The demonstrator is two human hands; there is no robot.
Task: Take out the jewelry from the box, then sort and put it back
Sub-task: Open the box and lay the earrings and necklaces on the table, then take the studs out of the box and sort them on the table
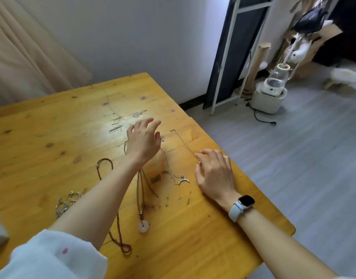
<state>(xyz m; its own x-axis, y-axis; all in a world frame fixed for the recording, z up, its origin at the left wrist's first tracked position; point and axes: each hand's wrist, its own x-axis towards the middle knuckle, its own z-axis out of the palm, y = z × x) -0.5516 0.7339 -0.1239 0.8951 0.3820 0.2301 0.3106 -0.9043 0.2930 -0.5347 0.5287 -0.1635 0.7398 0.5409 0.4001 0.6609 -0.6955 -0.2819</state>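
**Sorting under way: chains being laid out straight**

Nearest the lens, a pale sleeve [50,256] covers the left upper arm, which reaches out over the yellow wooden table [42,137]. Taking the round white pendant [143,226] on its brown cord as landmark: a braided red-brown cord [120,236] lies just left of it, a cluster of silver earrings [67,202] sits well to its left, and a fine chain with a crescent charm [183,179] lies beyond it to the right. Farther right again, the right hand [215,174], wearing a smartwatch [246,202], pinches the near end of a thin chain [183,141] between fingertip and thumb. The left hand [143,138] hovers beyond the pendant, fingers spread and relaxed, holding nothing I can make out. No box shows clearly; a grey edge at far left may be it.

By my reading the jewelry is out and sorting is in hand. Next comes setting this chain straight, apart from its neighbours, which calls for a light pull so the links do not snag.
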